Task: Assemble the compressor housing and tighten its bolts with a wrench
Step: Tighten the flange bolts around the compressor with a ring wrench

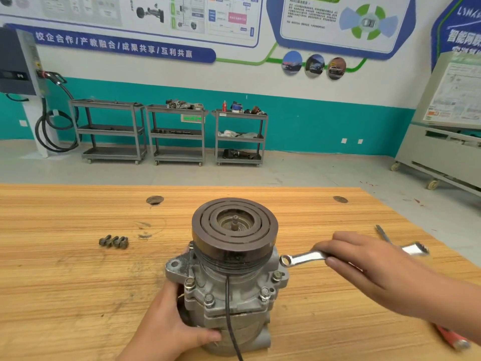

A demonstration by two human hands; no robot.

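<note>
Compressor (231,282) upright, left hand (169,327) gripping base; right hand (364,259) grips wrench (307,257) beside pulley.

Left grip (169,327) holds the compressor (234,287) upright on the desk (65,287). Right grip (364,256) holds a wrench (304,257) at its 3 o'clock, and loose bolts (113,241) lie at 9 o'clock.

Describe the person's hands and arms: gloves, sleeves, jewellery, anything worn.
Nothing is worn on either hand. The left hand and the right hand have no gloves, and no rings show on the visible fingers. The right forearm is uncovered up to the frame's edge, with no sleeve, watch or band. The left wrist is uncovered too.
</note>
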